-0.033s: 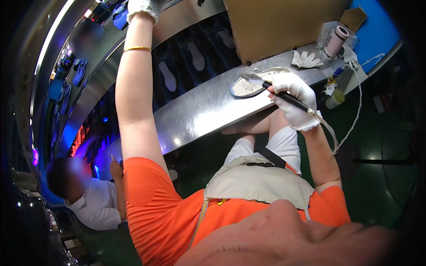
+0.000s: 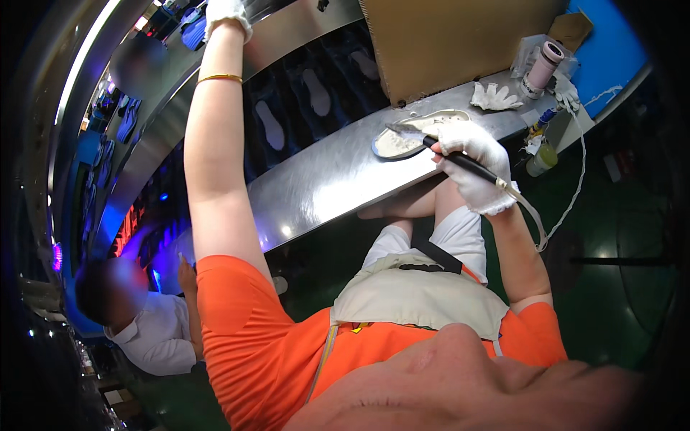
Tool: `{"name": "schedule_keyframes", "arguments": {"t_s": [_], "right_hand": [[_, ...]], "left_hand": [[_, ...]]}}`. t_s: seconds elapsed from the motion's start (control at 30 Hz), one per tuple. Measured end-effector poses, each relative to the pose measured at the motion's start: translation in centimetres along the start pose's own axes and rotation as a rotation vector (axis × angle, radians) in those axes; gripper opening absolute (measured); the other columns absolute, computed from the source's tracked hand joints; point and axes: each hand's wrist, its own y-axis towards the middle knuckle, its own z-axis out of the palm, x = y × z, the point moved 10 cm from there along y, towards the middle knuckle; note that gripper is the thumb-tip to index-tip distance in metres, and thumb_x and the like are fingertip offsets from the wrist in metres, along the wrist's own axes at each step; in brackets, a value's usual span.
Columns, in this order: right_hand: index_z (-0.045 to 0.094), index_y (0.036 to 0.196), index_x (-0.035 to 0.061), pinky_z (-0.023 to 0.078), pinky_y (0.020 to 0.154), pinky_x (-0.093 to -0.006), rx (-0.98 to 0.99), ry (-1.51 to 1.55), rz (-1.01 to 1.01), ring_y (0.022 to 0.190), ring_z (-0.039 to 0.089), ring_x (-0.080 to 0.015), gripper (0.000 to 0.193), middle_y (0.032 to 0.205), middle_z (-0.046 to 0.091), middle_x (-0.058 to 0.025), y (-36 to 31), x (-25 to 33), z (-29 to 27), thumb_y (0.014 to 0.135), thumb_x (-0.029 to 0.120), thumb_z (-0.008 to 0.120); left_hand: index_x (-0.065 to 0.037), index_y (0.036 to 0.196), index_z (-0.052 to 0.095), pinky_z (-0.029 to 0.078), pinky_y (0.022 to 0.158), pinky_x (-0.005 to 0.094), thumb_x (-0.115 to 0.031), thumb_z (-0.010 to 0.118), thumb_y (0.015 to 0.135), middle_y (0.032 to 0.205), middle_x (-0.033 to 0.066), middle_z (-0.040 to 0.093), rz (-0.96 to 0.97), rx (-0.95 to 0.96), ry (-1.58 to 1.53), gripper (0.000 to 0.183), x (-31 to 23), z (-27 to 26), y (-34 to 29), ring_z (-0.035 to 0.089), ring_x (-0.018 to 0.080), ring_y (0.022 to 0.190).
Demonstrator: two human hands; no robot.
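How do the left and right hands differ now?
The left hand reaches out to the picture's top edge, which cuts it off; the right hand is closer in, by the pale shoe. The right hand grips a black-handled brush; what the left hand holds, if anything, is out of view. Both wear white gloves.

The table (image 2: pixel 309 190) is smooth bare metal, polished enough to throw back a bright glare. On it, the shoe (image 2: pixel 395 147) has a pale, matt face, and the brush (image 2: pixel 463 161) has a smooth black handle that looks like plastic. The right hand (image 2: pixel 474 147) wears soft, white knitted cloth, and the spare glove (image 2: pixel 496 98) is also cloth. The cardboard (image 2: pixel 460 47) is brown and matt, the bracelet (image 2: pixel 219 77) shiny yellow metal, the apron (image 2: pixel 417 298) dull beige cloth, the floor (image 2: pixel 604 212) faintly glossy
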Motion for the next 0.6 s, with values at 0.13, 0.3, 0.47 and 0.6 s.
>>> {"name": "schedule_keyframes", "arguments": {"t_s": [0.13, 0.3, 0.47, 0.6], "right_hand": [[0.061, 0.088, 0.0000, 0.051, 0.072, -0.0257, 0.002, 0.087, 0.166, 0.080, 0.062, -0.0133, 0.022, 0.087, 0.062, -0.0073, -0.9, -2.9, -0.3, 0.072, -0.015, 0.061], [0.061, 0.089, -0.0011, 0.052, 0.074, -0.0255, -0.035, 0.094, 0.177, 0.078, 0.063, -0.0122, 0.019, 0.088, 0.062, -0.0072, -1.0, -4.1, 0.2, 0.075, -0.013, 0.062], [0.059, 0.088, -0.0006, 0.051, 0.079, -0.0256, 0.078, 0.156, 0.222, 0.087, 0.062, -0.0143, 0.021, 0.090, 0.063, -0.0079, -1.8, -5.0, 2.3, 0.072, -0.014, 0.064], [0.060, 0.090, -0.0011, 0.051, 0.077, -0.0248, 0.052, 0.133, 0.282, 0.082, 0.061, -0.0116, 0.020, 0.086, 0.063, -0.0059, -2.2, -5.3, 1.7, 0.073, -0.011, 0.065]], "left_hand": [[-0.008, 0.125, 0.050, 0.043, 0.094, 0.0389, -0.047, 0.058, 0.077, 0.117, 0.0182, 0.057, -0.205, -0.714, 1.759, 0.063, 1.8, -7.5, 0.5, 0.055, 0.0322, 0.109], [-0.022, 0.127, 0.049, 0.038, 0.097, 0.0464, -0.049, 0.047, 0.077, 0.123, 0.0126, 0.054, -0.635, -0.641, 1.577, 0.056, 6.8, -19.1, -4.2, 0.052, 0.0290, 0.114], [-0.014, 0.109, 0.063, 0.042, 0.091, 0.0385, -0.055, 0.042, 0.085, 0.110, 0.0154, 0.061, -0.495, -0.554, 1.730, 0.051, 0.5, -11.4, -5.6, 0.058, 0.0309, 0.103], [-0.009, 0.108, 0.063, 0.043, 0.090, 0.0364, -0.053, 0.046, 0.086, 0.108, 0.0151, 0.062, -0.423, -0.555, 1.566, 0.052, -3.0, -12.4, -6.1, 0.058, 0.0303, 0.103]]}}
